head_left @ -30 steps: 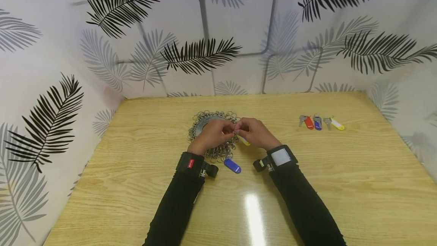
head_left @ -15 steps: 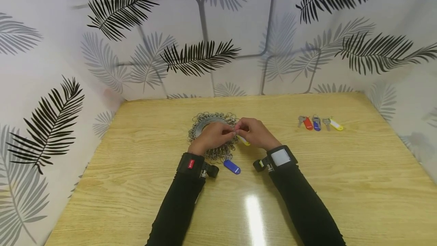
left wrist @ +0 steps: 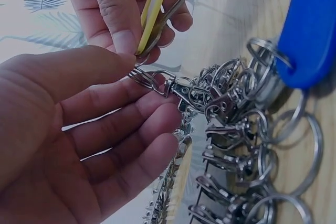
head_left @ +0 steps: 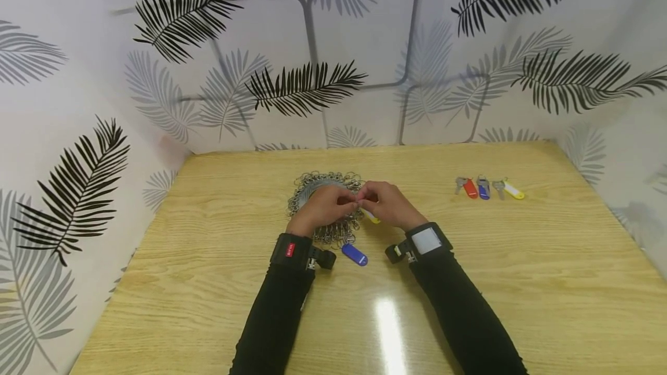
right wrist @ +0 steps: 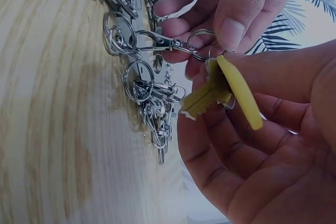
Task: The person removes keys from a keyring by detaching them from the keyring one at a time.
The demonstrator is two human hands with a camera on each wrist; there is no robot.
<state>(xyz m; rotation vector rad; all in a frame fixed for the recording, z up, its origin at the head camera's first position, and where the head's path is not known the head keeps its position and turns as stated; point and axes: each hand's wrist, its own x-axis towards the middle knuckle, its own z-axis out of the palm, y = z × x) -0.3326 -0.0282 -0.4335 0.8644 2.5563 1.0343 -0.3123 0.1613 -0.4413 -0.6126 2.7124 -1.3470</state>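
Observation:
Above a round bunch of metal clasps and rings [head_left: 294, 197], both hands meet fingertip to fingertip. My left hand [head_left: 324, 208] pinches a small split ring [right wrist: 190, 37] between thumb and index finger; it hangs from a swivel clasp [right wrist: 156, 40] of the bunch. In my right hand [head_left: 388, 204], thumb and fingers pinch a yellow key tag [right wrist: 240, 90] with a metal key [right wrist: 199, 100] beside it. The tag's small loop lies against the split ring; the fingertips partly hide where they meet. A blue key tag [head_left: 355, 254] hangs off the bunch's near side, lying on the table.
On the wooden table [head_left: 198, 259], at the back right, lie a red key tag [head_left: 471, 188], a blue tag [head_left: 483, 190] and a yellow tag [head_left: 514, 190], with keys beside or on them. A leaf-patterned wall [head_left: 354, 114] stands behind the table.
Both hands hold the same grips in the same place. My right hand has dipped very slightly, and the yellow tag with it.

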